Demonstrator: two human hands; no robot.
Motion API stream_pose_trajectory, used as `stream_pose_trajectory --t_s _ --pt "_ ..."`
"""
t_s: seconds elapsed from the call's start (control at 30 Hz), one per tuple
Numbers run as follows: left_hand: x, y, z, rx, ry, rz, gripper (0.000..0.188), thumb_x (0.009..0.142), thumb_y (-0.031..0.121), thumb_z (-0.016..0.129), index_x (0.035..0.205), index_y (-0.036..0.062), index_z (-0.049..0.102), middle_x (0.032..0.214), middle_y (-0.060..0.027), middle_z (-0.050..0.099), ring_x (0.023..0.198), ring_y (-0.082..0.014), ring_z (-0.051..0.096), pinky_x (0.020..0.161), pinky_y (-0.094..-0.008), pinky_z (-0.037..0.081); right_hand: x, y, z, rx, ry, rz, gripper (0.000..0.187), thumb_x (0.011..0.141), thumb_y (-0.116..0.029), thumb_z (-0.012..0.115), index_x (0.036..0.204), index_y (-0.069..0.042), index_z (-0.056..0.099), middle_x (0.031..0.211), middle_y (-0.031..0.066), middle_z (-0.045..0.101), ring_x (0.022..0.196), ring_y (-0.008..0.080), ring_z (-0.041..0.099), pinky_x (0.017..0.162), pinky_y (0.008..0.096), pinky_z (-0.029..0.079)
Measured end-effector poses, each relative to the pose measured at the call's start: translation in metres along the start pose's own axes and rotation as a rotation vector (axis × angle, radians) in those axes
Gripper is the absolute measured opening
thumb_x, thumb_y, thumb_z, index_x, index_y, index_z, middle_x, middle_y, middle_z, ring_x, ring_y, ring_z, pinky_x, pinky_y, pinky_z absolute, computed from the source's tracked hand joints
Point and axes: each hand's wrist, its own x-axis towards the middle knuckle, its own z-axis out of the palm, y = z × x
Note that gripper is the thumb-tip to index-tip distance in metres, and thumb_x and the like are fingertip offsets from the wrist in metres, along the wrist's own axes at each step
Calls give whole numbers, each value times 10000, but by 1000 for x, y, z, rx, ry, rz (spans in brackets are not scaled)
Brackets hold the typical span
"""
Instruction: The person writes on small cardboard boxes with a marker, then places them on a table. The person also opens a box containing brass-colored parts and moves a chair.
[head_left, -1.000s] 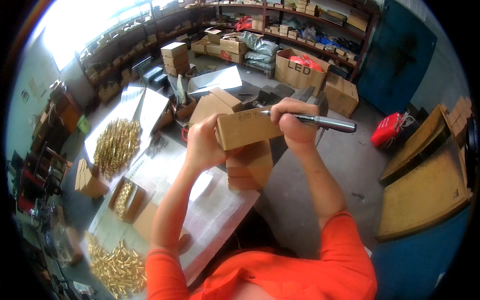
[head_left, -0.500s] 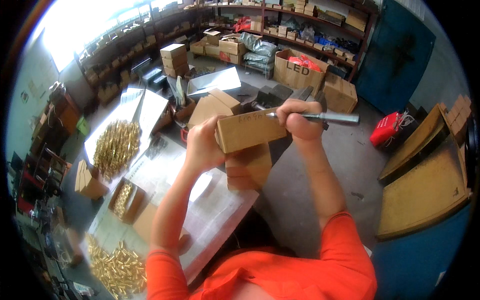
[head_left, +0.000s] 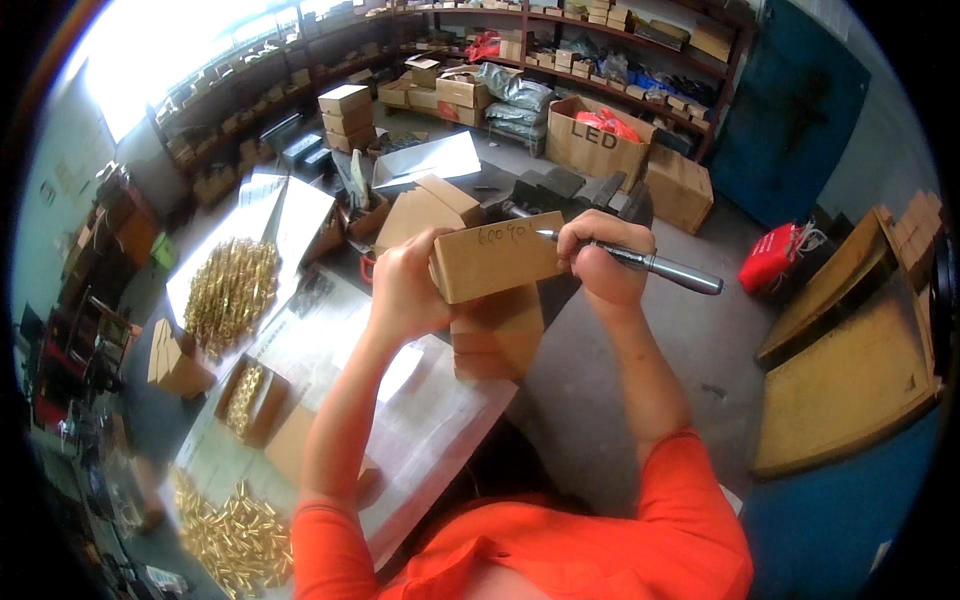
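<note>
A small brown cardboard box (head_left: 495, 268) is held up in front of me. My left hand (head_left: 408, 288) grips its left end. In my right hand (head_left: 608, 255) is a silver-grey marker pen (head_left: 672, 271), its tip close to the box's side, where dark handwriting shows; whether the tip touches I cannot tell. Below the held box stands a stack of like boxes (head_left: 497, 340) at the table's edge. On the table lie a heap of loose brass-coloured fittings (head_left: 235, 540) and a second, neatly laid pile of brass-coloured parts (head_left: 232, 295).
An open box (head_left: 252, 402) with brass parts stands on the table (head_left: 440, 430), beside flat cardboard pieces (head_left: 178, 362). Behind are a vise-like dark metal tool (head_left: 560, 190), a white tray (head_left: 428, 160) and large cartons (head_left: 598, 140). A red bag (head_left: 780, 258) lies to the right.
The pen's rear end has swung downward and its tip has shifted slightly. My right hand has turned a little. The box has tilted slightly in my left hand's grip.
</note>
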Motion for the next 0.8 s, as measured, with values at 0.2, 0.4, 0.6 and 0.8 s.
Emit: stream_pose_trajectory --t_s 0.2,0.4,0.6,0.8 --pt "2 3 0 -2 -11 -5 533 533 233 827 981 38 615 870 -152 664 822 -313 652 728 -365 519 2 3 1 -125 31 13 514 775 -450 649 691 55 608 678 59 566 540 103 523 493 199 392" --pt "3 0 1 -24 -7 1 546 527 242 831 982 35 613 878 -160 662 831 -318 649 731 -366 517 4 0 1 -167 2 -60 238 675 -157 513 636 61 598 610 69 572 513 99 514 484 206 393" --pt "2 -2 0 -22 -1 -8 549 528 245 831 986 33 614 877 -162 662 827 -321 647 728 -367 517 1 -8 9 -132 -4 -100 142 630 -20 472 609 38 600 569 60 559 487 108 505 485 230 409" --pt "6 6 -4 4 -73 -48 576 535 162 852 1026 -3 601 937 -115 668 849 -187 664 774 -337 550 1 -3 18 -180 -50 -132 140 637 -23 492 624 40 617 570 76 578 514 118 536 518 222 424"
